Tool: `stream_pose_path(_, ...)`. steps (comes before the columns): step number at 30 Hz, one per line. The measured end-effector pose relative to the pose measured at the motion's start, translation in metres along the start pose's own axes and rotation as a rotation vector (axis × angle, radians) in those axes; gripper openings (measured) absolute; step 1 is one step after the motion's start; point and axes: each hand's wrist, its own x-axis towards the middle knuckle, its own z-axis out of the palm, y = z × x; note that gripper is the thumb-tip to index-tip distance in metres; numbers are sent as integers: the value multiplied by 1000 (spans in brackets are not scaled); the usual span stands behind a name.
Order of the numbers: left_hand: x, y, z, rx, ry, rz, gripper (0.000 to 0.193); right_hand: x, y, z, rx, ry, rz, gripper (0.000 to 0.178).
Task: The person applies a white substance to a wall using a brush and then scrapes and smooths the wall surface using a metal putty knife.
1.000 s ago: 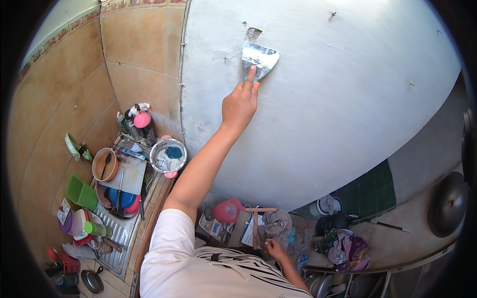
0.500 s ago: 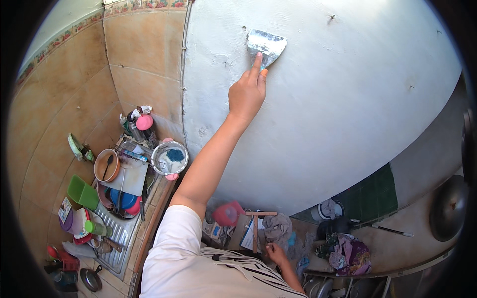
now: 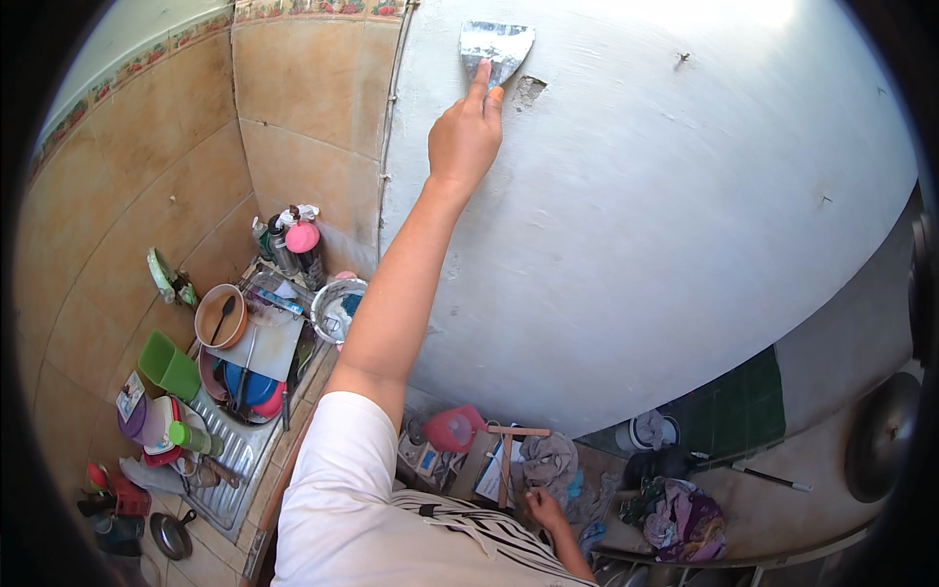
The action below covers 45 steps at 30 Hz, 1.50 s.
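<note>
My left hand (image 3: 466, 143) is closed round the handle of a putty knife (image 3: 497, 47), its index finger stretched along the blade. The broad metal blade, smeared white, lies at the pale painted wall (image 3: 606, 225); contact along its edge is hard to tell. Just right of the knife, a rough grey hole (image 3: 529, 91) shows in the wall. Low in the view near my waist, my right hand (image 3: 545, 511) has its fingers curled in; whatever they may hold is hidden. Beside it lies a grey cloth (image 3: 548, 460).
Left stands a tiled counter with a steel sink (image 3: 223, 460), dishes and a green container (image 3: 168, 364). A white-smeared bucket (image 3: 331, 328) sits at its edge, partly behind my arm. Nails (image 3: 682, 61) stick out of the wall. Lower right are bundled cloths (image 3: 680, 523) and a wok (image 3: 880, 435).
My left hand has moved the putty knife up and left along the wall, uncovering the rough hole. The view has shifted slightly. My right hand stays low near my waist.
</note>
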Motion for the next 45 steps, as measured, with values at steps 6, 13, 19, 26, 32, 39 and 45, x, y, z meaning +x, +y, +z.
stream_pose_path(6,10,-1,-29,44,-60,-40,49,-4,-45,0,26,22,-97,47)
stream_pose_path(13,-114,-57,2,-65,-98,-27,49,7,-34,10,30,-44,-2,45)
stream_pose_path(19,-292,-22,29,-433,-469,-317,63,-6,-101,-21,391,84,-209,42)
stream_pose_path(26,-433,23,57,-935,-761,-740,54,-23,-219,-54,618,221,-418,44)
stream_pose_path(32,-455,53,32,-1009,-929,-779,53,-14,-203,-39,586,430,-499,47)
stream_pose_path(39,-464,43,30,-1027,-1226,-823,61,-26,-202,-32,457,643,-406,44)
stream_pose_path(45,-449,41,7,-1149,-1396,-959,54,-36,-185,-37,461,753,-262,42)
